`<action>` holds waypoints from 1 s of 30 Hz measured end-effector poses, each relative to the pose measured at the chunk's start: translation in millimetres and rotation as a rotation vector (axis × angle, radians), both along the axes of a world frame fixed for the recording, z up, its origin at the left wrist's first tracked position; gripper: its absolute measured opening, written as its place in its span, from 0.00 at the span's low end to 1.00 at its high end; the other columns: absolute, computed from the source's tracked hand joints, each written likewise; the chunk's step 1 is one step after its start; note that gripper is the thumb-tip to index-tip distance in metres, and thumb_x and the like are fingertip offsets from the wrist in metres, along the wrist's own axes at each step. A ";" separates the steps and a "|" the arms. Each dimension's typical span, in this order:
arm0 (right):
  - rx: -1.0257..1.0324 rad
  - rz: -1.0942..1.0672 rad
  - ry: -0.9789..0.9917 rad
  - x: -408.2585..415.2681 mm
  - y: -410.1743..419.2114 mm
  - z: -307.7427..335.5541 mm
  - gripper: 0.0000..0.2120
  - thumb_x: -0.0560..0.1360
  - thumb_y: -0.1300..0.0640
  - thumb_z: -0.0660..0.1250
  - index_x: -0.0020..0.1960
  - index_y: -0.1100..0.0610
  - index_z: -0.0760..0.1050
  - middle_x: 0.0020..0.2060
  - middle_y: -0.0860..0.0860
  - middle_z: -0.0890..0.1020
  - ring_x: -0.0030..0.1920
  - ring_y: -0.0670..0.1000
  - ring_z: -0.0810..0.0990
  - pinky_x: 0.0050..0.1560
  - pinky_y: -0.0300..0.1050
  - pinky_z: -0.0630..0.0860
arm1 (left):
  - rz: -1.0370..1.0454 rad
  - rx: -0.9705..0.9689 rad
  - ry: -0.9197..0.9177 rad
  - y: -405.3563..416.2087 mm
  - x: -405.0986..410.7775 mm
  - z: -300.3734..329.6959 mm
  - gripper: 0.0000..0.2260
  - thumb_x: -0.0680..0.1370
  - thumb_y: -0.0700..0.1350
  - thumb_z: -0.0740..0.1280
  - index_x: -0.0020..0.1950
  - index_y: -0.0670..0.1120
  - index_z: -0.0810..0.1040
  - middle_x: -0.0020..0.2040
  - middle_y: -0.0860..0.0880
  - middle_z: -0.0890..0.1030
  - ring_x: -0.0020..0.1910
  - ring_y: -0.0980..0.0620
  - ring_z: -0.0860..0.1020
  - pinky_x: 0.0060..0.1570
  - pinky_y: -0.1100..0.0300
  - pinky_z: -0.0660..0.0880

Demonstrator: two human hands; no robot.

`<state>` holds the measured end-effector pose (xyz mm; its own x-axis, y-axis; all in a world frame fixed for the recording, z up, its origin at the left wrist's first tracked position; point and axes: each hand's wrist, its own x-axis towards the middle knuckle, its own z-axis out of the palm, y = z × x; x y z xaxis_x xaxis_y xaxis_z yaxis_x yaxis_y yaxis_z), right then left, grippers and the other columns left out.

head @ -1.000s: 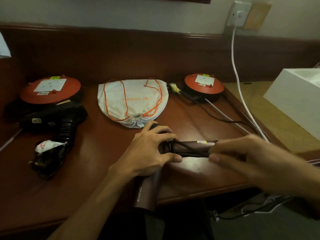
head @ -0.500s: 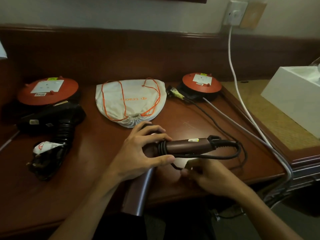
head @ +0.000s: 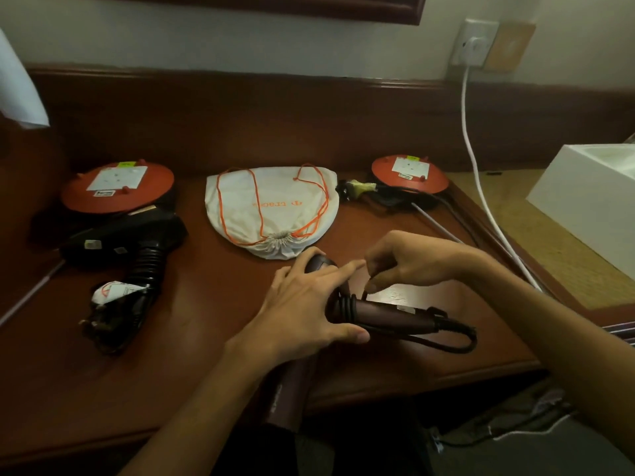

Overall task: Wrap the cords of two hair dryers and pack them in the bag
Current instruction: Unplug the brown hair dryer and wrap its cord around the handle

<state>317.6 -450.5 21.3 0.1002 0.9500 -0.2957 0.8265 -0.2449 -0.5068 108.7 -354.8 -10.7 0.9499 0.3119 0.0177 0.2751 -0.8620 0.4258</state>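
A brown hair dryer (head: 388,316) lies near the desk's front edge, its barrel hanging over the edge toward me. My left hand (head: 305,307) grips it where the handle meets the body. Several turns of its black cord (head: 347,305) circle the handle, and a loop of cord bulges off the handle's end. My right hand (head: 409,262) pinches the cord just above those turns. A black hair dryer (head: 137,242) with its cord bundled beside it lies at the left. The white drawstring bag (head: 271,211) with orange strings lies flat at the back middle, its mouth cinched.
Two red-topped round cord reels stand at the back left (head: 117,188) and back right (head: 409,175). A white cable (head: 481,187) runs from a wall socket down the desk's right side. A white box (head: 591,201) sits on the lower surface at right.
My right hand rose from below the dryer's handle to above it, carrying the cord over. More cord now circles the handle. My left hand kept its grip.
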 end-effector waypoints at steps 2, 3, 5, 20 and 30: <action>-0.013 0.039 -0.041 -9.3 -2.0 11.6 0.07 0.80 0.55 0.69 0.44 0.55 0.81 0.36 0.49 0.82 0.34 0.47 0.77 0.38 0.46 0.75 | -0.007 -0.001 0.030 1.1 4.0 -1.4 0.45 0.70 0.69 0.70 0.81 0.62 0.50 0.75 0.56 0.66 0.80 0.49 0.46 0.75 0.42 0.52; -0.023 0.054 -0.052 -14.7 -4.0 13.7 0.07 0.81 0.54 0.67 0.47 0.55 0.82 0.39 0.52 0.83 0.38 0.50 0.79 0.42 0.50 0.76 | -0.011 -0.009 0.049 2.4 5.6 -2.6 0.46 0.71 0.70 0.69 0.81 0.62 0.48 0.75 0.56 0.66 0.80 0.48 0.46 0.76 0.40 0.52; -0.019 0.073 -0.040 -24.3 -7.1 14.1 0.08 0.82 0.56 0.64 0.50 0.55 0.82 0.42 0.56 0.83 0.42 0.57 0.79 0.46 0.56 0.77 | -0.024 -0.006 0.073 4.5 8.5 -4.5 0.45 0.71 0.70 0.69 0.81 0.62 0.48 0.74 0.57 0.67 0.80 0.48 0.46 0.75 0.37 0.54; 0.263 -0.164 -0.330 -43.4 -68.9 31.5 0.08 0.78 0.46 0.66 0.48 0.47 0.83 0.37 0.43 0.82 0.39 0.44 0.80 0.43 0.55 0.80 | 0.061 -0.017 -0.109 12.6 2.1 -21.8 0.33 0.69 0.76 0.61 0.71 0.65 0.73 0.68 0.65 0.73 0.79 0.51 0.49 0.70 0.42 0.57; 0.496 -0.121 0.124 -91.6 -98.7 -39.7 0.14 0.82 0.60 0.66 0.59 0.42 0.81 0.38 0.36 0.77 0.39 0.41 0.77 0.40 0.31 0.68 | 0.153 -0.255 -0.374 26.6 -3.9 -35.5 0.18 0.74 0.73 0.58 0.59 0.73 0.77 0.58 0.69 0.77 0.72 0.57 0.61 0.70 0.42 0.62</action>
<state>226.0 -549.3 -18.4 0.2110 0.9625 0.1705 0.7335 -0.0406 -0.6785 104.8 -328.1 -46.2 0.8359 0.4866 0.2541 0.1784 -0.6786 0.7125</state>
